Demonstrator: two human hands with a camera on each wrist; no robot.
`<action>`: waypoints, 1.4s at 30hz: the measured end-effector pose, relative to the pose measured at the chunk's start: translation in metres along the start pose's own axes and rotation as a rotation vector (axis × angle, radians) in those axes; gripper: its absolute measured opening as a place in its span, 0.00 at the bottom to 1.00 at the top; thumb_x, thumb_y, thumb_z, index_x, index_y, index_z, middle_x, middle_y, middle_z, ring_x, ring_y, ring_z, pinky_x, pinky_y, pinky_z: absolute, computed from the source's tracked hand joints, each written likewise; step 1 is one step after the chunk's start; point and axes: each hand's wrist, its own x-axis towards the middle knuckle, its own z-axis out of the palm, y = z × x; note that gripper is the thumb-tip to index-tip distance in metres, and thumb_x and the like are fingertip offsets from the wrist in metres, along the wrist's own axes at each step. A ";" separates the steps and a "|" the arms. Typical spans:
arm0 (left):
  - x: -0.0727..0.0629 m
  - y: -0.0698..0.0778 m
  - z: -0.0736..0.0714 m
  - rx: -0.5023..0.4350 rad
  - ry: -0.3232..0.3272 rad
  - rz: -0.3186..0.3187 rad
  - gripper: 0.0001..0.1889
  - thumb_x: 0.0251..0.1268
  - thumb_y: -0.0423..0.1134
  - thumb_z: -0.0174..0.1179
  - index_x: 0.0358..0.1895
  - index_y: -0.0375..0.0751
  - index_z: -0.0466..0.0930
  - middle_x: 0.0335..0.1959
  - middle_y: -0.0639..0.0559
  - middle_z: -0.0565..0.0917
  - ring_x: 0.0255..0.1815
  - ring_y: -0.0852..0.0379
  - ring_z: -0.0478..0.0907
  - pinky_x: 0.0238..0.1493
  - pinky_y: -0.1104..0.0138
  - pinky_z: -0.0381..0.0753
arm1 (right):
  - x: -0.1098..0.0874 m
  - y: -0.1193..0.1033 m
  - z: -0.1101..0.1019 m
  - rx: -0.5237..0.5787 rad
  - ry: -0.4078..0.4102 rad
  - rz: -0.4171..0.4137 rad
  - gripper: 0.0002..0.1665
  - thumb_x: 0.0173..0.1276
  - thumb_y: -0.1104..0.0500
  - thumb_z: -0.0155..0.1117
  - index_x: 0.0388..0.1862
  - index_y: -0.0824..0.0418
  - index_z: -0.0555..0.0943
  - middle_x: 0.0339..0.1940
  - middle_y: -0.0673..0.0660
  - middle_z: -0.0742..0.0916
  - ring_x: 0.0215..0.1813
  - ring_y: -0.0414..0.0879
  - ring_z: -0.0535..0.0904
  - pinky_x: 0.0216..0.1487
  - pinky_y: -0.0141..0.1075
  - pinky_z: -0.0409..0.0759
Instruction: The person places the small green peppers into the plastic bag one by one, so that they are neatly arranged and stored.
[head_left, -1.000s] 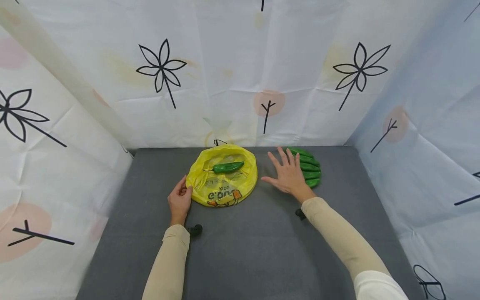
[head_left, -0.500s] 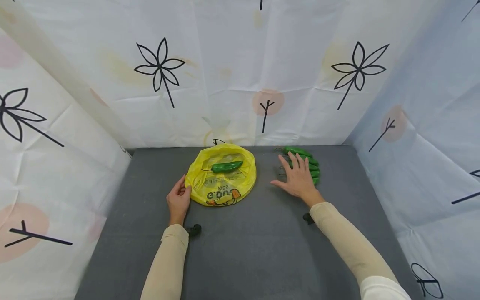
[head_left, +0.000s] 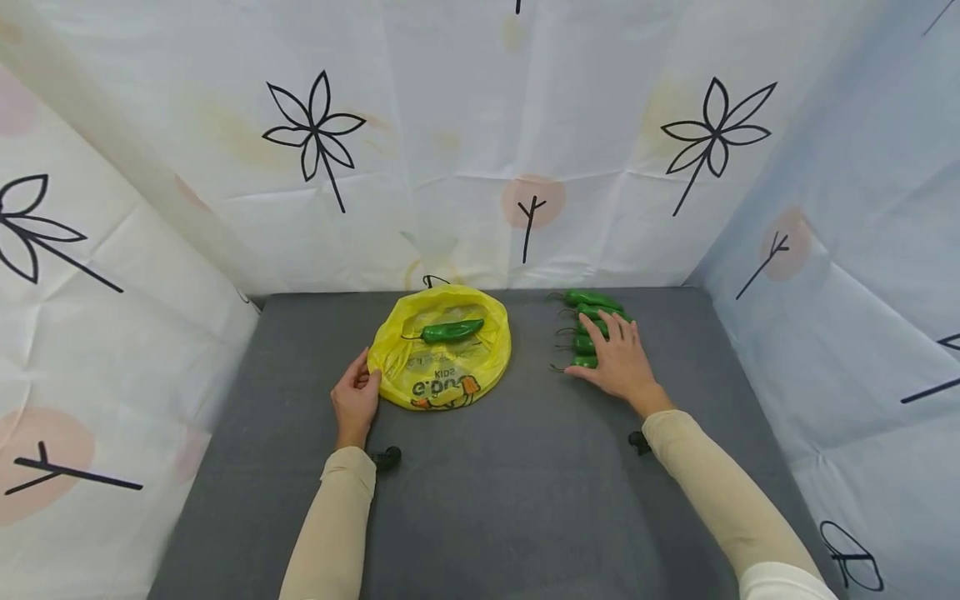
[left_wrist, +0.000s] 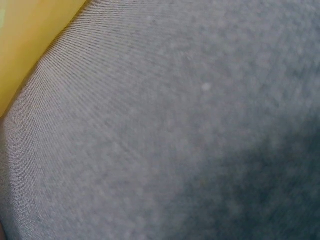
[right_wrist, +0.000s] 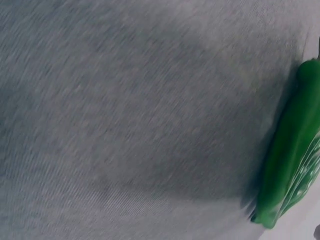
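Note:
My left hand [head_left: 356, 403] pinches the left rim of a yellow plastic bag [head_left: 491, 367], which lies spread with its mouth up. Inside the bag is one green chili pepper [head_left: 452, 331], its thin stem pointing left. Several more green chili peppers [head_left: 590, 298] lie in a row at the right, stems to the left. Over the nearer ones hovers my right hand [head_left: 619, 362], fingers spread and holding nothing; it hides their right ends. The right wrist view has a pepper [right_wrist: 287, 155] at its right edge. A corner of the yellow bag [left_wrist: 27, 45] shows in the left wrist view.
Everything rests on a dark grey table [head_left: 480, 500]. White patterned cloth [head_left: 465, 125] hangs behind it and along both sides. A small black device sits at each wrist. Between bag and pepper row runs a strip of grey tabletop.
My right hand has moved right, away from the bag and across the pepper row, uncovering the peppers' stem ends. The left hand has stayed on the bag's rim.

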 end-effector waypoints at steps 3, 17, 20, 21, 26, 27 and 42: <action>0.000 0.000 0.000 0.001 0.005 0.002 0.24 0.65 0.36 0.65 0.65 0.52 0.83 0.45 0.40 0.88 0.33 0.74 0.76 0.37 0.87 0.72 | -0.004 0.006 -0.001 0.024 -0.003 -0.015 0.65 0.57 0.29 0.71 0.85 0.49 0.52 0.81 0.68 0.58 0.81 0.71 0.52 0.79 0.68 0.46; 0.001 0.000 0.001 0.012 0.002 -0.006 0.24 0.65 0.37 0.65 0.65 0.53 0.82 0.45 0.41 0.88 0.33 0.73 0.76 0.37 0.87 0.72 | -0.020 0.030 -0.003 0.118 0.005 0.040 0.57 0.56 0.36 0.76 0.79 0.55 0.63 0.72 0.72 0.68 0.70 0.72 0.62 0.69 0.67 0.64; 0.001 0.000 0.002 0.011 -0.001 -0.008 0.24 0.65 0.37 0.64 0.65 0.53 0.82 0.45 0.41 0.88 0.34 0.72 0.76 0.37 0.87 0.72 | -0.021 0.033 -0.003 0.148 -0.013 0.043 0.52 0.58 0.38 0.76 0.76 0.56 0.67 0.68 0.72 0.70 0.66 0.71 0.65 0.66 0.66 0.66; 0.001 0.000 0.002 0.009 -0.001 -0.008 0.24 0.66 0.37 0.64 0.65 0.53 0.82 0.45 0.42 0.88 0.34 0.72 0.76 0.37 0.87 0.72 | -0.022 0.034 -0.003 0.158 -0.020 0.045 0.51 0.59 0.39 0.76 0.75 0.57 0.68 0.66 0.72 0.71 0.65 0.71 0.65 0.65 0.65 0.67; 0.001 0.002 0.002 0.005 0.002 -0.007 0.24 0.65 0.36 0.65 0.65 0.52 0.83 0.44 0.41 0.88 0.33 0.72 0.76 0.37 0.86 0.72 | -0.023 0.036 0.000 0.225 -0.028 0.072 0.44 0.62 0.42 0.75 0.71 0.61 0.71 0.60 0.69 0.73 0.60 0.67 0.66 0.60 0.62 0.69; 0.002 0.002 0.002 0.005 0.001 -0.008 0.24 0.65 0.36 0.65 0.65 0.52 0.83 0.44 0.41 0.88 0.33 0.72 0.76 0.37 0.86 0.72 | -0.023 0.036 0.000 0.234 -0.025 0.076 0.43 0.63 0.42 0.74 0.70 0.61 0.72 0.60 0.69 0.74 0.60 0.67 0.66 0.60 0.62 0.69; 0.001 0.001 0.001 -0.024 0.000 -0.011 0.24 0.65 0.35 0.64 0.65 0.51 0.82 0.44 0.40 0.88 0.32 0.73 0.76 0.36 0.86 0.73 | -0.023 0.035 0.007 0.295 0.026 0.054 0.23 0.63 0.49 0.75 0.52 0.60 0.84 0.50 0.65 0.75 0.50 0.60 0.64 0.51 0.55 0.68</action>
